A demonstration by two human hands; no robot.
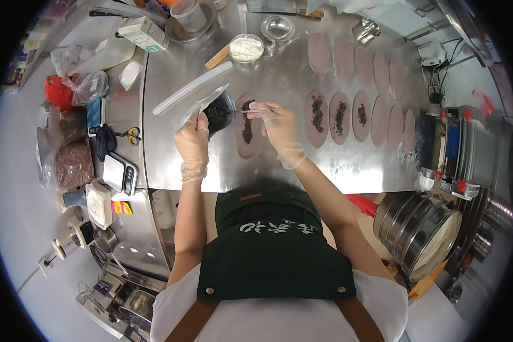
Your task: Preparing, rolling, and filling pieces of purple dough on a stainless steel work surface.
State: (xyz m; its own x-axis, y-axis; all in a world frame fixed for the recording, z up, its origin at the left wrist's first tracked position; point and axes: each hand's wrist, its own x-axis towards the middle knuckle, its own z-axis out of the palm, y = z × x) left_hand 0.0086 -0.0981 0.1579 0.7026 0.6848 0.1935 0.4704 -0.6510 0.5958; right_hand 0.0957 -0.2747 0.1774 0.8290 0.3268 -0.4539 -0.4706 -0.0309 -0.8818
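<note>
My left hand (192,142), in a clear plastic glove, grips an open pouch (200,106) with a pale edge and a dark inside. Dark crumbly filling shows in its mouth. In my gloved right hand (280,128) is a thin spoon (243,112), its tip at the pouch opening. Beneath it on the steel table lies a pinkish-purple oval of dough (246,150) with a strip of dark crumbs along its middle. Right of my right hand, three more ovals carry dark strips, such as this filled oval (317,137). Plain dough ovals (378,128) continue the row rightward.
A second row of plain ovals (319,54) lies behind. A white rolling pin (194,87), a bowl of white powder (246,48) and a glass bowl (277,27) stand at the back. Scissors (132,136) and a scale (119,174) sit left; stacked round sieves (419,233) are at right.
</note>
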